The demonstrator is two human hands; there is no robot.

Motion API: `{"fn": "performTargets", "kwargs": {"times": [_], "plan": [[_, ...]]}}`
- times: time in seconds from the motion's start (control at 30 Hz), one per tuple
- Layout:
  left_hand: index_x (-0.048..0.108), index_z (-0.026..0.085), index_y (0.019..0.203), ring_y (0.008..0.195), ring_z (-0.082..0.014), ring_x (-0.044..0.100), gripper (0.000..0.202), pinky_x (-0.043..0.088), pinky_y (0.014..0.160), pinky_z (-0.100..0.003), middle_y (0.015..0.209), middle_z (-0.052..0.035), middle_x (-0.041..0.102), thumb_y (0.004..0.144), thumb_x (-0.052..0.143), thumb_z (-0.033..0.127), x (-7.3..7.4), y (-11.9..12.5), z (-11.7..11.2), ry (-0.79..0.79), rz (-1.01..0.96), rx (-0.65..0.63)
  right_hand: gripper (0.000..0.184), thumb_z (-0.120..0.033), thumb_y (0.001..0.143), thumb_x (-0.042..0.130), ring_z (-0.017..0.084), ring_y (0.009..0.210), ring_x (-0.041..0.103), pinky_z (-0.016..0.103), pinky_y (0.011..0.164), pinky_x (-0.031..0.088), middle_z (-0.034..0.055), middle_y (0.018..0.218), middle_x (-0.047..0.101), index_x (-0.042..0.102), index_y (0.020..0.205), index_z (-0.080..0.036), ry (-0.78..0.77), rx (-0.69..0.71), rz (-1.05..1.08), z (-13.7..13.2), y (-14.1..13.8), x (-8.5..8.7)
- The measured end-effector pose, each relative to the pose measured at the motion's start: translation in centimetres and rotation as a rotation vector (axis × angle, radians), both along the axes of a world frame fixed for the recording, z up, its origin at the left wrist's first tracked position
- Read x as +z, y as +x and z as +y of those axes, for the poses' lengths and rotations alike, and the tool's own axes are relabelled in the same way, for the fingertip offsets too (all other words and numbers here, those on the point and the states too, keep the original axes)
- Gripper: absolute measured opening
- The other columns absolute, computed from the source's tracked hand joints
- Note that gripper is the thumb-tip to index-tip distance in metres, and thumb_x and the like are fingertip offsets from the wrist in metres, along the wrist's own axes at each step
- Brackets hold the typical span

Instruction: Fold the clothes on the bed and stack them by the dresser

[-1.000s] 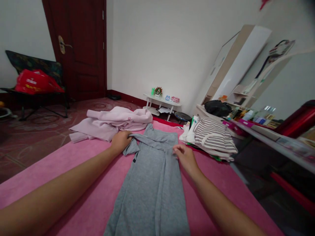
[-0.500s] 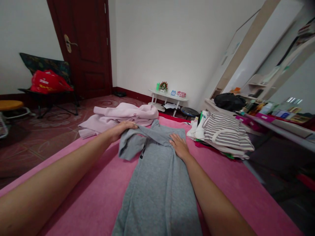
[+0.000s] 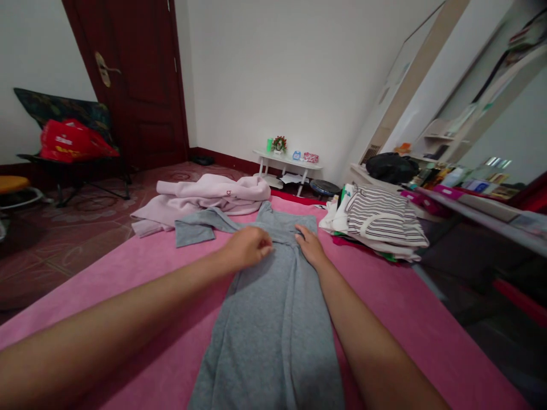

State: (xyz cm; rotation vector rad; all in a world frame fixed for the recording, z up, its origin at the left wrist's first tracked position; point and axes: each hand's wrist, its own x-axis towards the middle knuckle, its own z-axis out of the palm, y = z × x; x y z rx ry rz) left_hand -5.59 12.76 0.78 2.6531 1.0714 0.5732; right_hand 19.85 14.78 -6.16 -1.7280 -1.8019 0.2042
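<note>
A grey garment [image 3: 269, 319] lies lengthwise on the pink bed cover [image 3: 384, 296], one sleeve [image 3: 196, 228] spread out to the left. My left hand [image 3: 248, 247] rests on the garment's upper part with fingers curled, nothing clearly in them. My right hand [image 3: 310, 247] lies flat on the grey cloth just to the right, fingers stretched toward the collar.
A pale pink garment [image 3: 205, 196] is heaped at the bed's far left. A stack of folded clothes topped by a striped piece [image 3: 380, 219] sits at the far right. Beyond are a small white table [image 3: 288, 168], a dark red door [image 3: 132, 85] and a chair with a red bag [image 3: 70, 142].
My left hand let go of the grey sleeve, which now lies spread out to the left, and moved right onto the garment's chest. My right hand stayed pressed on the cloth.
</note>
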Motion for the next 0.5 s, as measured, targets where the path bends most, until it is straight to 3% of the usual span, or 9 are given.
{"fn": "performTargets", "kwargs": {"times": [0.07, 0.13, 0.27, 0.37, 0.5], "plan": [[0.072, 0.021, 0.085, 0.075, -0.0173, 0.062, 0.017, 0.044, 0.068, -0.025, 0.082, -0.0026, 0.07, 0.079, 0.057, 0.028, -1.8, 2.7, -2.5, -0.053, -0.056, -0.078, 0.045, -0.027, 0.09, 0.044, 0.021, 0.13, 0.044, 0.045, 0.113, 0.025, 0.0089, 0.138, 0.052, 0.05, 0.133, -0.019, -0.001, 0.002, 0.016, -0.2, 0.1, 0.1], [0.071, 0.021, 0.085, 0.078, -0.0181, 0.062, 0.016, 0.044, 0.069, -0.026, 0.083, -0.0028, 0.069, 0.077, 0.058, 0.027, -3.1, 4.2, -4.0, -0.037, -0.114, -0.046, 0.046, -0.029, 0.089, 0.047, 0.021, 0.13, 0.044, 0.045, 0.113, 0.025, 0.0082, 0.138, 0.051, 0.049, 0.134, -0.02, -0.015, 0.008, 0.03, -0.6, -0.1, 0.2], [0.07, 0.021, 0.083, 0.075, -0.0179, 0.06, 0.016, 0.043, 0.066, -0.027, 0.082, -0.0015, 0.067, 0.077, 0.059, 0.031, -4.2, 4.5, -4.0, -0.077, -0.158, -0.001, 0.051, -0.031, 0.087, 0.049, 0.021, 0.133, 0.039, 0.044, 0.115, 0.021, 0.0085, 0.142, 0.047, 0.046, 0.137, -0.019, -0.05, 0.057, 0.098, -2.9, -0.7, 0.5], [0.068, 0.021, 0.089, 0.079, -0.0185, 0.06, 0.019, 0.044, 0.071, -0.028, 0.085, -0.0019, 0.065, 0.075, 0.061, 0.031, -4.4, 4.1, -3.6, -0.044, -0.16, -0.045, 0.054, -0.031, 0.086, 0.051, 0.02, 0.134, 0.039, 0.041, 0.114, 0.024, 0.0074, 0.144, 0.045, 0.044, 0.138, -0.019, -0.085, 0.163, 0.202, -6.5, -1.2, 1.0], [0.068, 0.02, 0.093, 0.082, -0.0198, 0.059, 0.022, 0.045, 0.074, -0.029, 0.087, -0.0036, 0.064, 0.075, 0.061, 0.031, -4.5, 3.9, -3.8, -0.016, -0.141, -0.08, 0.058, -0.035, 0.085, 0.054, 0.02, 0.135, 0.037, 0.039, 0.114, 0.026, 0.0051, 0.146, 0.042, 0.043, 0.14, -0.02, -0.224, 0.247, 0.28, -14.0, -1.8, 2.6]]}}
